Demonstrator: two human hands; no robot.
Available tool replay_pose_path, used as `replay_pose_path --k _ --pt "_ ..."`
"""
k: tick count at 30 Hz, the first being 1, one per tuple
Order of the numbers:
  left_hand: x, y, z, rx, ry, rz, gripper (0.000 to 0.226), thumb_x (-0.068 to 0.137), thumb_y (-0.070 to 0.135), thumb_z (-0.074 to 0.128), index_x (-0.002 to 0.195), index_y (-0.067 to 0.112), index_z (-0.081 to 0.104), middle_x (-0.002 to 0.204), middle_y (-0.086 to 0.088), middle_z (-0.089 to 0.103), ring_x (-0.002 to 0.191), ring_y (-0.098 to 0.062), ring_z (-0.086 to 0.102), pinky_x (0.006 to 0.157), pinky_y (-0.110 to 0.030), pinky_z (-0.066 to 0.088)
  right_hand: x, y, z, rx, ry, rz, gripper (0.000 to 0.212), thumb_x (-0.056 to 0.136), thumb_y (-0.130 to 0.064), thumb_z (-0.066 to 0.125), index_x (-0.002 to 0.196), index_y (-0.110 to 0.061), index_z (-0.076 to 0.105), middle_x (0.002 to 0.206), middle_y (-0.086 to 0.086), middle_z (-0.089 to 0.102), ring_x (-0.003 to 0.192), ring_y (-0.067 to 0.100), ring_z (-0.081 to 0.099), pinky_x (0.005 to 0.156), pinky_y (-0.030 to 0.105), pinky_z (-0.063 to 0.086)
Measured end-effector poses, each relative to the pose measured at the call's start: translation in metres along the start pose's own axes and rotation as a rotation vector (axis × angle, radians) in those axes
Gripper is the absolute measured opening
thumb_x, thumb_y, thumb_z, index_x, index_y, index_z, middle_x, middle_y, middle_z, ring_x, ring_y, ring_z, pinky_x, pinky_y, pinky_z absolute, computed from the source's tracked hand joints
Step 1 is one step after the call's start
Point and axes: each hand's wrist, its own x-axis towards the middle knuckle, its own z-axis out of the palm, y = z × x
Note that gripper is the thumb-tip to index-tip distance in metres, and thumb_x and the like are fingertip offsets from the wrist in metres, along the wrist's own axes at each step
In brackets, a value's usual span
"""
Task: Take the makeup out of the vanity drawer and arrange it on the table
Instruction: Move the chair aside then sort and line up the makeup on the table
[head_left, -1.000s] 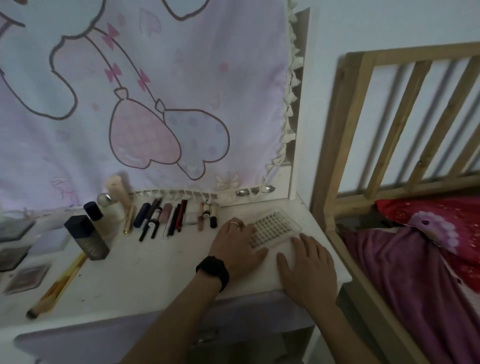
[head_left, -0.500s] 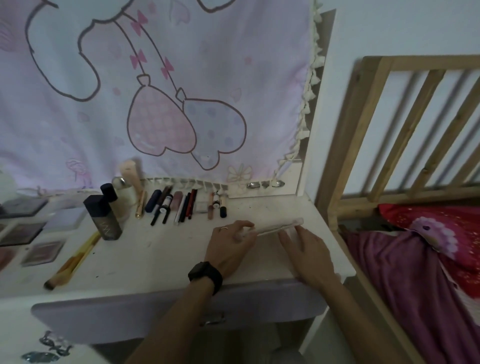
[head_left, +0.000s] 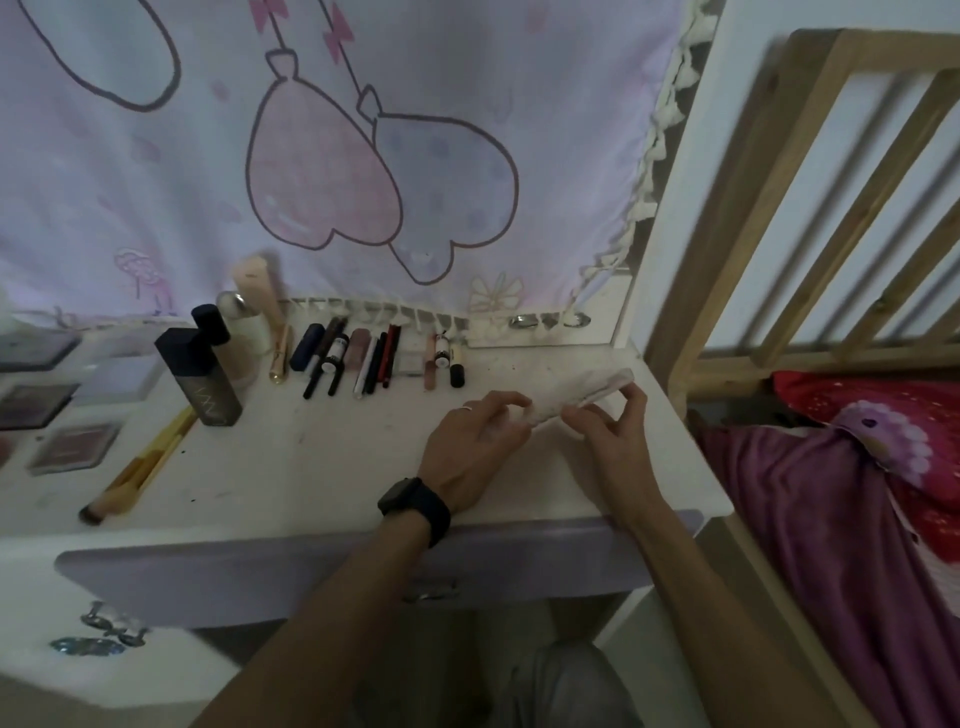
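update: the clear case (head_left: 582, 392) is no longer lying flat. a second ago it sat at the right rear of the table (head_left: 311, 467) under both palms, grid side up. half a second ago it was tipped onto its long edge. now it's tilted and held up between the two hands, far end toward the back-right corner. it's motion-blurred, so i can't tell whether its lower edge touches the top or clears it.

left hand (head_left: 467, 447) (watch, ring) pinches the near-left end with thumb and fingertips. right hand (head_left: 613, 441) pinches the right side, fingers curled at the upper edge. the hands are close together, one at each end, both clamped on the case and holding nothing else.

the rest hasn't moved on the table: row of pencils and tubes (head_left: 374, 353) along the back, dark bottle (head_left: 200, 374) left of them, brush (head_left: 135, 467) lying diagonal front left, palettes (head_left: 47, 400) at the far left.

my read: this is a reposition, not a fetch. the case is already out of the drawer and is being turned or re-seated to line up with the row. the drawer front (head_left: 311, 577) under the table edge looks pushed in, but i can't tell for sure. if nothing is left inside, setting this case down is likely the last open item. risk: it's a thin, slick case held by its edges and could slip.
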Motion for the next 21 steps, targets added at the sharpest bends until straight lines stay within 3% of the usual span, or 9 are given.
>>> replay_pose_path --k 7,12,14,17,21 --pt "0.003 -0.004 0.003 0.050 0.037 0.069 0.044 0.080 0.072 0.042 0.117 0.052 0.056 0.094 0.015 0.060 0.085 0.006 0.055 0.062 -0.008 0.034 -0.001 -0.001 -0.005 -0.003 0.026 -0.014 0.079 0.068 -0.040 0.069 0.138 -0.016 0.039 0.114 -0.007 0.061 0.090 -0.008 0.065 0.068 0.011 0.052" --pt "0.003 -0.005 0.003 0.061 0.028 0.105 0.047 0.080 0.071 0.044 0.119 0.050 0.059 0.095 0.017 0.057 0.086 0.011 0.054 0.067 -0.003 0.038 0.001 0.001 -0.008 0.002 0.039 0.008 0.078 0.064 -0.046 0.066 0.135 -0.022 0.046 0.119 0.001 0.065 0.107 0.016 0.066 0.080 0.027 0.056" --pt "0.003 -0.005 0.001 0.018 0.030 0.076 0.047 0.080 0.074 0.041 0.118 0.052 0.059 0.098 0.015 0.062 0.086 0.007 0.058 0.069 -0.007 0.042 0.003 0.004 -0.011 0.015 0.021 0.007 0.070 0.067 -0.041 0.066 0.134 -0.028 0.048 0.118 0.001 0.068 0.109 0.020 0.066 0.084 0.034 0.057" --pt "0.002 -0.004 -0.002 -0.093 0.032 0.000 0.032 0.082 0.073 0.037 0.109 0.066 0.055 0.101 0.013 0.070 0.090 0.001 0.066 0.078 -0.022 0.054 0.004 0.009 -0.013 0.099 -0.013 0.012 0.071 0.070 -0.029 0.067 0.138 -0.029 0.046 0.116 -0.003 0.072 0.109 0.018 0.069 0.081 0.030 0.058" --pt "-0.002 0.002 -0.005 -0.206 0.086 -0.048 0.029 0.082 0.077 0.037 0.101 0.070 0.057 0.093 0.033 0.069 0.088 0.012 0.064 0.070 -0.008 0.048 0.005 0.015 -0.013 0.169 0.020 0.034 0.081 0.072 -0.028 0.070 0.146 -0.028 0.038 0.120 -0.001 0.072 0.109 0.021 0.070 0.079 0.032 0.059"
